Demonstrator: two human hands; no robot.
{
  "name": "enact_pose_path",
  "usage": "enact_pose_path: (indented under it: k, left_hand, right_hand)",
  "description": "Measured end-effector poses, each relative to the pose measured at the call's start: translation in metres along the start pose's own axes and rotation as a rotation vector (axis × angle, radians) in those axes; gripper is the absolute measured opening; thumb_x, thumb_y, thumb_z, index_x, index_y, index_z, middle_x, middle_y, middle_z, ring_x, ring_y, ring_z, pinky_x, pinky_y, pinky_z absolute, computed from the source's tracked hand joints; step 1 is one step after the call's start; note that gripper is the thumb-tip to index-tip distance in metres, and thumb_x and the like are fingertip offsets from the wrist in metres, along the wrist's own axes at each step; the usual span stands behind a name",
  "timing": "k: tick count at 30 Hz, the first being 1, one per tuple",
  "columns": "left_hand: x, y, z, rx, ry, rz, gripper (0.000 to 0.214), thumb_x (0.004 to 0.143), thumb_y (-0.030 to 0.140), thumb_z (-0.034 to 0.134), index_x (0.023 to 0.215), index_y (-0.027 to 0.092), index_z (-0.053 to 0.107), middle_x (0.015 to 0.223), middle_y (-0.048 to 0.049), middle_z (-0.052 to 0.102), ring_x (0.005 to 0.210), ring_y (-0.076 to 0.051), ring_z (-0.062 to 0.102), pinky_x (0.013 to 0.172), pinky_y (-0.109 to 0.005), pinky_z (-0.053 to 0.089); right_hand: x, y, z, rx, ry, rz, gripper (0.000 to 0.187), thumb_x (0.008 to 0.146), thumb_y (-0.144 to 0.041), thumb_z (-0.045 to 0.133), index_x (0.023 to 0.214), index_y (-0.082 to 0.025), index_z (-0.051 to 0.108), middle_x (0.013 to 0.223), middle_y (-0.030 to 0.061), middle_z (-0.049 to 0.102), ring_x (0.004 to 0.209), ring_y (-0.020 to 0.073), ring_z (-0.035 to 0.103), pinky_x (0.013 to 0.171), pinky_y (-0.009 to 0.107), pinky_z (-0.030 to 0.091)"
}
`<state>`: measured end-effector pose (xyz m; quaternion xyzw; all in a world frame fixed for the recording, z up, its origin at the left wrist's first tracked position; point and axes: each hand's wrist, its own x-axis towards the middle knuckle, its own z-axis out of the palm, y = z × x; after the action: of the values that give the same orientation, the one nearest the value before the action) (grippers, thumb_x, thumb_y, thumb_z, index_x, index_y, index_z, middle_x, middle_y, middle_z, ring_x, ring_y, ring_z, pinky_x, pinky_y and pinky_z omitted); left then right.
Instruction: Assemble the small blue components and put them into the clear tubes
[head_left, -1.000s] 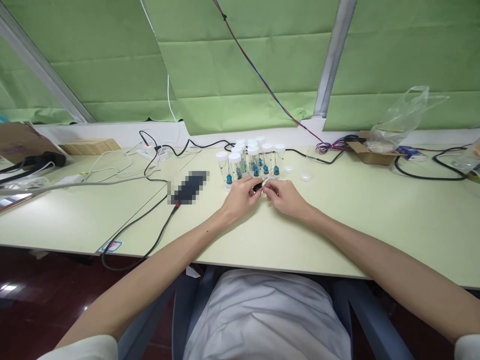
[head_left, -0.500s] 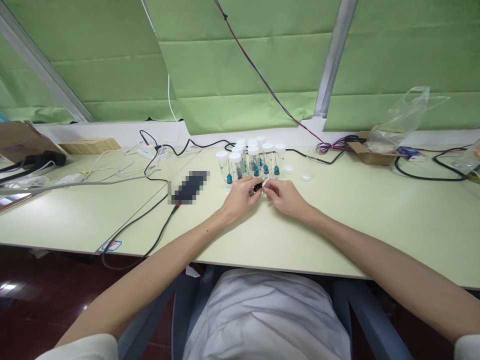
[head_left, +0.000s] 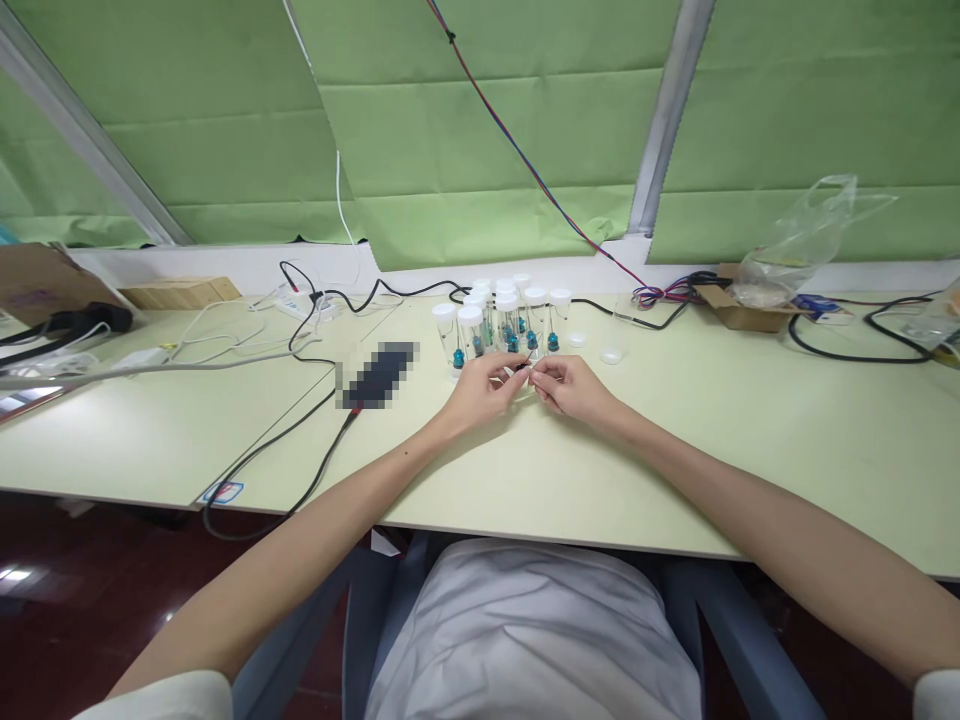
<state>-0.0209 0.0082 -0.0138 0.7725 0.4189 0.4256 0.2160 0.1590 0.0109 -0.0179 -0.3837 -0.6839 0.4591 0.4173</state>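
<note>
My left hand [head_left: 480, 391] and my right hand [head_left: 574, 387] meet at the middle of the pale green table [head_left: 675, 440], fingertips pinched together. Between them sits a small dark part [head_left: 519, 371], held by the left fingers; the right fingers pinch at its other end, on something too small to name. Just behind the hands stands a cluster of several clear vials [head_left: 501, 317] with white caps and blue pieces inside.
A loose white cap [head_left: 611, 354] and an open clear vial [head_left: 622, 310] lie right of the cluster. A black device [head_left: 379, 375] with cables [head_left: 300, 340] lies to the left. A cardboard box with a plastic bag [head_left: 787, 250] stands far right; a wooden block [head_left: 180, 293] far left.
Both hands have shifted slightly away from me toward the vials, still pinched together on the small part.
</note>
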Motion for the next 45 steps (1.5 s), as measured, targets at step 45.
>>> enact_pose_path:
  k: [45]
  left_hand:
    - [0.0018,0.0071,-0.0052,-0.373,-0.098,-0.111,0.036,0.086,0.051,0.068,0.084,0.016,0.066,0.066,0.0003,0.057,0.051,-0.009,0.051,0.047,-0.023,0.039]
  right_hand:
    - [0.0001,-0.0071,0.002,0.521,0.099,0.024,0.044,0.064,-0.048,0.089,0.077,-0.017,0.06,0.061,-0.0022,0.064,0.041,0.0058,0.047,0.034,0.02,0.031]
